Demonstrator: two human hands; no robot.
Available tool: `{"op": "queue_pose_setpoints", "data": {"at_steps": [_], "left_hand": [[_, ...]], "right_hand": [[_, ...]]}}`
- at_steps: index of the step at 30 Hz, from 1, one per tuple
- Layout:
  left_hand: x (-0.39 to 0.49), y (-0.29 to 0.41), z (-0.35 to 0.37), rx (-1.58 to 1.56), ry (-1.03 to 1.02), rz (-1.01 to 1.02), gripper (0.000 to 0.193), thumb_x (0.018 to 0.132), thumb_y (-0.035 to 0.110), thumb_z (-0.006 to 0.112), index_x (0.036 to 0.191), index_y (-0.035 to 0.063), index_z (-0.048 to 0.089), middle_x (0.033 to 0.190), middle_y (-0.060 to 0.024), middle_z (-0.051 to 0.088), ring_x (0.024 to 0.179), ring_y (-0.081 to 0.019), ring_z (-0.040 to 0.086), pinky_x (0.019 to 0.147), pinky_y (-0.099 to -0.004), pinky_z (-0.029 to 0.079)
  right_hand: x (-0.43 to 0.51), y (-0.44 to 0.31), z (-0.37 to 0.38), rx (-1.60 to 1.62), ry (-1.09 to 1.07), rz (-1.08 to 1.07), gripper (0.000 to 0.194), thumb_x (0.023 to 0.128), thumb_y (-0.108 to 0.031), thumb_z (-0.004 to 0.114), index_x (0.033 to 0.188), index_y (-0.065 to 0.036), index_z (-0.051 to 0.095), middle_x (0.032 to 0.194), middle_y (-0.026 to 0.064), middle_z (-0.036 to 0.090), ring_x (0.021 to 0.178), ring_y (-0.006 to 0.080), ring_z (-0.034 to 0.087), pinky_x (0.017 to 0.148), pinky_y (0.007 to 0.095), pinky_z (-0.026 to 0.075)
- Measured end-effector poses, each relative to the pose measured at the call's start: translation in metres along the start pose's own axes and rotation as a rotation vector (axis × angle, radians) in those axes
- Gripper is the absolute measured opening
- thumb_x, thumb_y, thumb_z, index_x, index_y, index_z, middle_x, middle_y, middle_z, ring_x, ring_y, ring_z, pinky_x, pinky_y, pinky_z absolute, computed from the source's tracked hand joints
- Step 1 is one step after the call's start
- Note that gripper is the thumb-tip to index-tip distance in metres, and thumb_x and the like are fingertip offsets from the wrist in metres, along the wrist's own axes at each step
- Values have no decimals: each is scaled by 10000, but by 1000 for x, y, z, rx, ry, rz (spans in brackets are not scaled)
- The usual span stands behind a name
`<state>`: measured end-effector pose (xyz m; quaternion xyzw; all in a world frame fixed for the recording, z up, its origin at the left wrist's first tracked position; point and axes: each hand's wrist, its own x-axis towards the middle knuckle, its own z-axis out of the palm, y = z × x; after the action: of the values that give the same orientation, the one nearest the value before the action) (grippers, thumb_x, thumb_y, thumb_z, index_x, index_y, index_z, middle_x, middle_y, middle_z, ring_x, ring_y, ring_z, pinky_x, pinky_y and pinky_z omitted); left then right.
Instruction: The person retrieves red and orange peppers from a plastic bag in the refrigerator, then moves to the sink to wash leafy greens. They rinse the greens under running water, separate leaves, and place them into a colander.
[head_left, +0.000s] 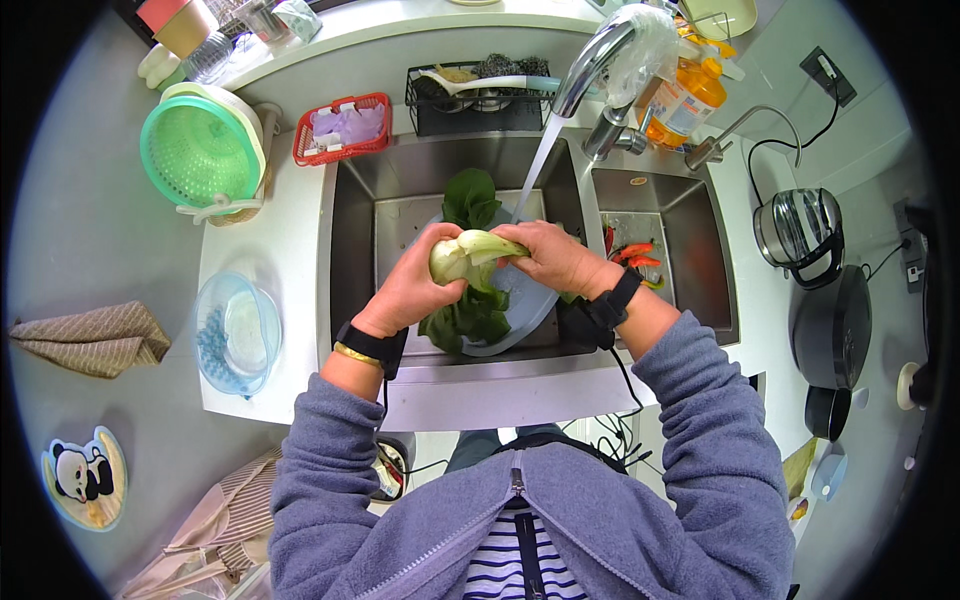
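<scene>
My left hand (409, 289) grips the pale base of a leafy green vegetable (448, 262), which looks like bok choy. My right hand (559, 259) pinches one light-green stalk (491, 244) that bends away from the base. Dark green leaves (469, 196) show beyond my hands, and more hang on the near side. Beneath them a light blue plastic basin (529, 304) sits in the larger steel sink (356, 247). Water (538, 161) runs from the chrome faucet (592, 56) and falls behind my right hand, where its landing point is partly hidden.
Red and orange pepper pieces (636, 253) lie in the smaller sink (697, 225). Left on the counter are a clear blue bowl (259, 285), green colander (169, 150) and red basket (386, 124). A glass kettle (806, 217) and orange bottle (694, 90) stand right.
</scene>
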<state>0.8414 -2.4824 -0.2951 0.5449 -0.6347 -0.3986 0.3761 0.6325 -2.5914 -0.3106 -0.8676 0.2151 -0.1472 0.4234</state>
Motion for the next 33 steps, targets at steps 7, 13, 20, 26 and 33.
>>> {"op": "queue_pose_setpoints", "data": {"at_steps": [7,13,20,26,33], "left_hand": [[-12,12,-16,-99,-60,-136,473,706,14,612,1151,74,466,983,-21,498,893,-106,491,790,-233,435],[-30,17,-65,-211,240,-189,462,692,-37,517,1141,70,496,1001,-47,563,909,-133,566,796,-266,485],[-11,-1,-42,-667,269,-89,572,762,16,644,1290,91,437,1073,-42,573,994,-145,556,902,-269,434],[12,4,3,-703,224,-106,519,781,61,676,1226,78,409,1055,-39,545,951,-125,556,852,-258,454],[12,12,-9,-439,44,-145,427,761,31,678,1106,86,431,938,14,493,861,-63,493,744,-200,429]], "right_hand": [[7,-1,9,377,-80,14,349,796,66,459,1090,-63,595,861,53,641,796,138,603,767,280,474],[-1,10,-2,310,176,203,333,832,54,450,1123,-41,582,814,16,587,774,116,550,765,246,450],[24,3,16,287,156,127,851,794,-349,714,1433,-46,240,1277,218,502,1202,281,477,1001,353,371],[28,-32,20,470,37,24,673,820,-104,673,1405,-91,340,1094,100,596,966,166,563,872,290,444],[19,-34,0,81,25,-50,483,799,-39,608,1265,-101,496,870,89,585,777,216,577,719,326,484]]}}
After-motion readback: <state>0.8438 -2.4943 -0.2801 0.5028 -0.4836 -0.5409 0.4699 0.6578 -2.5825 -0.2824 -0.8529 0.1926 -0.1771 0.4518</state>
